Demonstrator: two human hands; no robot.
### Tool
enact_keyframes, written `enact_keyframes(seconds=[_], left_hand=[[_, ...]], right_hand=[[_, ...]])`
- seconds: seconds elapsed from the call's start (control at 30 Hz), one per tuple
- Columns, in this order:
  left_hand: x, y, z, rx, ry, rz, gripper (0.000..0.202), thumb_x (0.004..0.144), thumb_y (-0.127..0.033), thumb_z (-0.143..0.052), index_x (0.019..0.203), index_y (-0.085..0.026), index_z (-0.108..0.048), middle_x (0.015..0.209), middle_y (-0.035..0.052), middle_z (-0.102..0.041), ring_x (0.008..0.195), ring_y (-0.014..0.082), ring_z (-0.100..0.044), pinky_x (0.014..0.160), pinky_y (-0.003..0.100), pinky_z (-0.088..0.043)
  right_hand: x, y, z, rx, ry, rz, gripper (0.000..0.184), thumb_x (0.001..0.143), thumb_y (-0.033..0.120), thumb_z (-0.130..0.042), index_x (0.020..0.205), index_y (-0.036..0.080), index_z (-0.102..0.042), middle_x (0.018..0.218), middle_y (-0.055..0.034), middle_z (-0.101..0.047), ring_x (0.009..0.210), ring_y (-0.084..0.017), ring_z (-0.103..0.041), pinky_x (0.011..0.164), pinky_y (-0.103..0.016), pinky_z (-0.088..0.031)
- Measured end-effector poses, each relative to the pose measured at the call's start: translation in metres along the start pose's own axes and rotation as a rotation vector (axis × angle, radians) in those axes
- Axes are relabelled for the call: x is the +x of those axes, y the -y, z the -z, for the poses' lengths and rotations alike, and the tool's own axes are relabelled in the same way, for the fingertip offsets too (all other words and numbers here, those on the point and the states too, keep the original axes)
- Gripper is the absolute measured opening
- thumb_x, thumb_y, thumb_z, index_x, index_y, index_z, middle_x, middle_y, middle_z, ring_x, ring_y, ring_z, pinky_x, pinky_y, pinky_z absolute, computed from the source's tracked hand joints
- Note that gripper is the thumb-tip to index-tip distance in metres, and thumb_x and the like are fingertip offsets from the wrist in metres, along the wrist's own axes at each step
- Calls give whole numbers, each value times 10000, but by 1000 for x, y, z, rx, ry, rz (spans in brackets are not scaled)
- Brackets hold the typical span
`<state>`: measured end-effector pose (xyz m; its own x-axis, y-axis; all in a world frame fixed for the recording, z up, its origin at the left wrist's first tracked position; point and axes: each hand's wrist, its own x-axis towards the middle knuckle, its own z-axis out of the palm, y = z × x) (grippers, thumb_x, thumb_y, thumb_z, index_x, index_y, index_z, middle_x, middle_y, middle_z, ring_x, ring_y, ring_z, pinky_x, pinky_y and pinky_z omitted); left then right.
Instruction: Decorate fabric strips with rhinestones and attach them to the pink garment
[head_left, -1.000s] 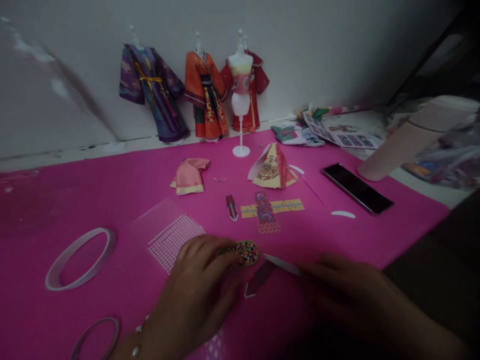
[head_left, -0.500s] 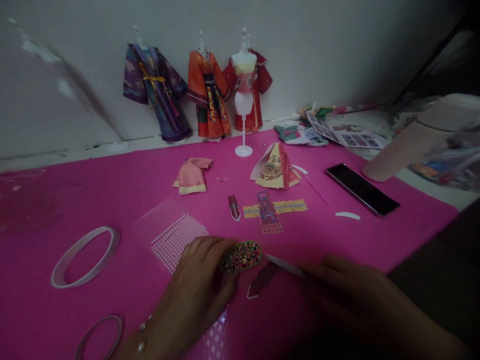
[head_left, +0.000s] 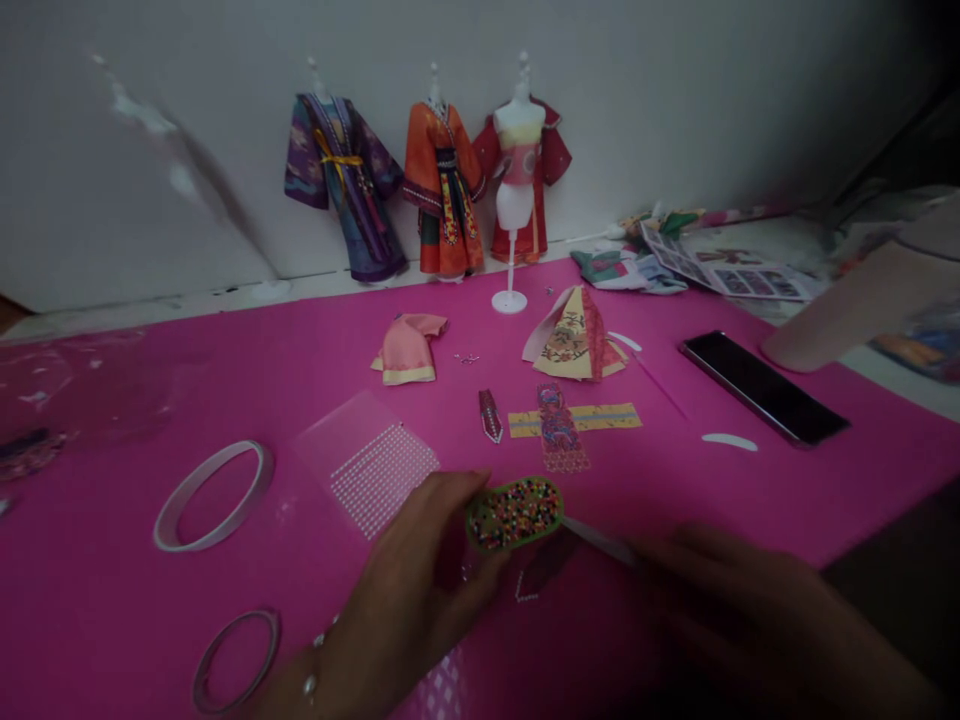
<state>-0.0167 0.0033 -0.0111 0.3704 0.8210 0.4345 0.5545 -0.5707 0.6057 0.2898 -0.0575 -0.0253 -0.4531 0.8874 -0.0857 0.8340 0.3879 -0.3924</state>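
Note:
My left hand (head_left: 424, 590) is closed on the left end of a small oval green-rimmed box (head_left: 516, 514), its surface covered in multicoloured beads. From the right, my right hand (head_left: 720, 590), dim and in shadow, grips slim pointed metal tweezers (head_left: 600, 538); their tip meets the box's right rim. Just below the box lies a dark strip (head_left: 551, 560) with a pointed end edged in white beads, partly shadowed. A sheet of stick-on pearls (head_left: 386, 475) lies beside my left hand. Farther back are a small beaded red strip (head_left: 490, 415) and crossed patterned fabric strips (head_left: 559, 428).
Two tape rolls (head_left: 262, 480) (head_left: 274, 640) lie at left. Behind are a pink doll top (head_left: 409, 350), a doll skirt (head_left: 574, 340) and a white mannequin (head_left: 515, 205) among dressed ones. A phone (head_left: 761, 385) and pale bottle (head_left: 855, 310) stand right.
The view has swung left, so things sit farther right. The oval box has tipped its beaded face more toward me, and the tweezers' tip has come up against its right rim.

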Motion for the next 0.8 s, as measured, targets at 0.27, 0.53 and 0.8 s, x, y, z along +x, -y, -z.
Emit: enact_keyframes(seconds=[0.27,0.53,0.8], left_hand=[[1,-4,0,-18,-24,-4,391,885,-271,-654,1232,-215,-484,1026,52,-675,880,167,-674,793,304,-579],[1,-6,2,-20,-31,10,393,874,-245,-658,1225,-241,-480,1026,45,-678,891,173,-680,794,311,-586],[0,-6,2,15,-44,21,358,878,-274,-654,1197,-229,-498,1011,48,-682,880,171,-684,800,307,-591]], right_hand=[[-1,-1,-1,-42,-66,46,386,943,250,-500,1323,256,-565,1047,-94,-704,796,-209,-720,544,-263,-587],[-7,-5,0,-27,-95,25,379,924,252,-525,1301,277,-564,1012,-66,-701,770,-191,-715,580,-253,-591],[-12,-1,14,-79,-218,47,409,910,286,-527,1318,299,-506,979,-63,-671,729,-203,-695,543,-262,-570]])
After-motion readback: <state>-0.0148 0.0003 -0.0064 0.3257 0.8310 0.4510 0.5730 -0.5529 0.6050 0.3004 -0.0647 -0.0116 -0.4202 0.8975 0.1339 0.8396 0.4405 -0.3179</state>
